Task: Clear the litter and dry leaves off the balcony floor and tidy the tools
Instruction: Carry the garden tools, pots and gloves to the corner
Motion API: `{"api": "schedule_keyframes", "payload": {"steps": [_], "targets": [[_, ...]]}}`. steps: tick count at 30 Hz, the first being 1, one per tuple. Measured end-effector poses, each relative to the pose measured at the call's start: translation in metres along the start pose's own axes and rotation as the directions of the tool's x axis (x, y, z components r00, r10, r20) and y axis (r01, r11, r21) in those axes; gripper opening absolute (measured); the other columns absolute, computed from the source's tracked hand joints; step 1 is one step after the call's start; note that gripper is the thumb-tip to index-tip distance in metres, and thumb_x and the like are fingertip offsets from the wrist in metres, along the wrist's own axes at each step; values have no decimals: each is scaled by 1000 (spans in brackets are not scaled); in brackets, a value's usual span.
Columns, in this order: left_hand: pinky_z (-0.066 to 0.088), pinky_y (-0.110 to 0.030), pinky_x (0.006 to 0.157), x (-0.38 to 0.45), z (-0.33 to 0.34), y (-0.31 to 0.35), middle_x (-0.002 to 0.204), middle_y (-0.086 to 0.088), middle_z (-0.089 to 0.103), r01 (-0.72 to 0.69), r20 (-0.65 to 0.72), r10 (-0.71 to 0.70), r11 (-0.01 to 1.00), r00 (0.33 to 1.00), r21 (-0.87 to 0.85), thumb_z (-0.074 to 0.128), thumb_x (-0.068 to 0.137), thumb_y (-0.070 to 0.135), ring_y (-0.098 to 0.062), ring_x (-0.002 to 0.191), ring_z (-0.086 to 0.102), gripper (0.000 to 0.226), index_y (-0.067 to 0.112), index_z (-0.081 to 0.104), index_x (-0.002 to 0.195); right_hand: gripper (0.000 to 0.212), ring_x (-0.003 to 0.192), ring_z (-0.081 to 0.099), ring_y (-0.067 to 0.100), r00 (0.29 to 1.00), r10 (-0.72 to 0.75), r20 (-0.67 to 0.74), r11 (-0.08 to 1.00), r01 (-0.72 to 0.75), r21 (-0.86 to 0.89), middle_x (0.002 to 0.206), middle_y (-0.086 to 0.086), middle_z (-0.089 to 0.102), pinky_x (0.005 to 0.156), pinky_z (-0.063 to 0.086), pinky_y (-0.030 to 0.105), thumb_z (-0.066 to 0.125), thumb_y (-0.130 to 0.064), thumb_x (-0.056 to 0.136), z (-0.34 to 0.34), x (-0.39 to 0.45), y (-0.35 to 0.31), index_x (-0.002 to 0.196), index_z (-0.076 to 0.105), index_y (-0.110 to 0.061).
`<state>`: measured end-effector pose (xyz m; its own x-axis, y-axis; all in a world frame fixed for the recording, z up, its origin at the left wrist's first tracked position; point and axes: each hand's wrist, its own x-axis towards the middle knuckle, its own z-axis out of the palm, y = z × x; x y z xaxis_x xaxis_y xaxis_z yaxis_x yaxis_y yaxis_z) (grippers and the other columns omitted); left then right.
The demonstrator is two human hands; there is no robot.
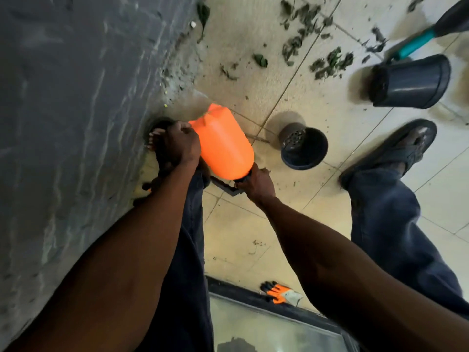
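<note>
Overhead, orange sprayer bottle point(223, 143), tilted, black-capped

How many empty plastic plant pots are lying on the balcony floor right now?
2. A small black plastic pot lies tipped over just right of the orange plastic sprayer bottle; a larger dark grey plastic pot lies on its side at upper right. Others may be outside the frame.

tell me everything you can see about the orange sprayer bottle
The orange sprayer bottle is smooth, opaque plastic, rounded, with a black pump head and trigger handle at its near end. It is held tilted off the tiled floor, base pointing away toward the grey wall's foot. The left hand holds its side near the base; the right hand grips the black neck. Its contents cannot be seen.
</note>
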<state>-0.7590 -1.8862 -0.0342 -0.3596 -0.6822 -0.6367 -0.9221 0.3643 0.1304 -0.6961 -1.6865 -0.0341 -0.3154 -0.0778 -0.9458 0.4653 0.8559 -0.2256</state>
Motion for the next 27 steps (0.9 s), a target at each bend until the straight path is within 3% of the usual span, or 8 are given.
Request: {"api": "schedule_keyframes", "payload": {"steps": [6, 11, 15, 17, 19, 23, 25, 27], "targets": [[47, -45, 91, -17, -1, -6, 111, -12, 66, -168, -97, 176, 982, 980, 89, 39, 77, 17, -33, 107, 57, 42, 13, 71, 104, 24, 100, 61, 33, 1000, -6, -3, 946, 5, -325, 104, 15, 68, 75, 48, 36, 61, -23, 89, -20, 11, -5, 107, 63, -8], [34, -37, 101, -35, 3, 40, 121, -13, 62, -285, -100, 295, 952, 950, 109, 47, 83, 3, -32, 119, 50, 38, 9, 66, 115, 39, 104, 65, 29, 957, -138, -255, 985, 160, 70, 120, 15, 67, 85, 54, 34, 46, -2, 89, -73, 9, -42, 122, 64, -11], [44, -34, 91, -29, 38, 98, 115, -14, 65, -372, 142, 373, 928, 917, -34, 50, 83, 2, -32, 112, 57, 32, 8, 66, 110, 44, 119, 56, 32, 824, 105, -557, 891, 171, 421, 134, 17, 59, 96, 44, 30, 41, -5, 95, -147, 37, -49, 138, 52, -6], [46, -33, 90, -26, 60, 129, 121, -13, 64, -324, 209, 333, 943, 920, -76, 48, 84, 2, -30, 113, 57, 35, 8, 64, 115, 50, 115, 56, 36, 771, 218, -599, 851, 150, 503, 132, 21, 58, 87, 41, 28, 42, -6, 93, -178, 60, -37, 143, 43, -3], [44, -33, 97, -22, 82, 152, 131, -13, 57, -196, 140, 221, 965, 965, -173, 46, 85, 4, -30, 121, 53, 42, 8, 58, 125, 51, 111, 56, 34, 742, 280, -610, 796, 176, 579, 129, 23, 56, 88, 42, 30, 42, -11, 92, -194, 91, -19, 142, 37, 0], [23, -31, 116, 5, 114, 163, 159, -16, 19, 81, 6, -83, 939, 997, -333, 41, 90, 5, -29, 146, 23, 66, 5, 22, 153, 57, 133, 33, 31, 672, 402, -622, 760, 134, 636, 145, 21, 31, 115, 22, 33, 41, -13, 89, -211, 148, 13, 142, 27, 4], [13, -31, 120, 17, 126, 159, 163, -14, 0, 118, 43, -109, 940, 993, -319, 39, 90, 4, -27, 150, 6, 74, 5, 6, 156, 69, 147, 6, 40, 684, 341, -645, 850, 68, 522, 156, 31, 7, 121, 4, 40, 43, -5, 93, -208, 165, 21, 147, 6, 14], [10, -31, 121, 19, 146, 158, 163, -13, -8, 21, 63, -4, 962, 998, -271, 41, 87, 3, -25, 151, -1, 80, 4, 0, 156, 75, 147, -9, 42, 684, 197, -703, 901, 156, 405, 158, 30, -6, 121, -8, 43, 41, -5, 90, -199, 175, 20, 149, -2, 13]]}}
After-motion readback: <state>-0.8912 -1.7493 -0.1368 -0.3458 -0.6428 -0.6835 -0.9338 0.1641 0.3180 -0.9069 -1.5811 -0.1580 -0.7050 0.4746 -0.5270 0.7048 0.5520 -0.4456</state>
